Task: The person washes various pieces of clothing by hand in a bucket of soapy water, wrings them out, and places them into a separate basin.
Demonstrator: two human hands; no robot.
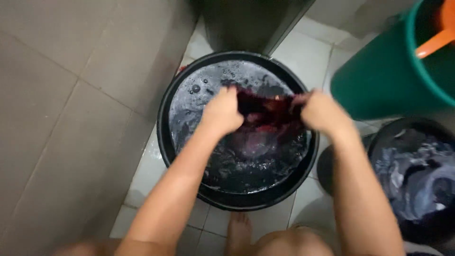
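Knee and foot: bare, at the bottom edge, foot on pale floor tiles.
Left hand: fingers closed, gripping the dark red cloth.
Right hand: closed on the cloth's other end.
Cloth: wet, stretched between both hands, above soapy water in the black basin.
Right side: green bucket; second black basin with grey laundry.

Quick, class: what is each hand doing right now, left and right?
Left hand: closed on the dark red cloth over the black basin.
Right hand: closed on the same cloth.
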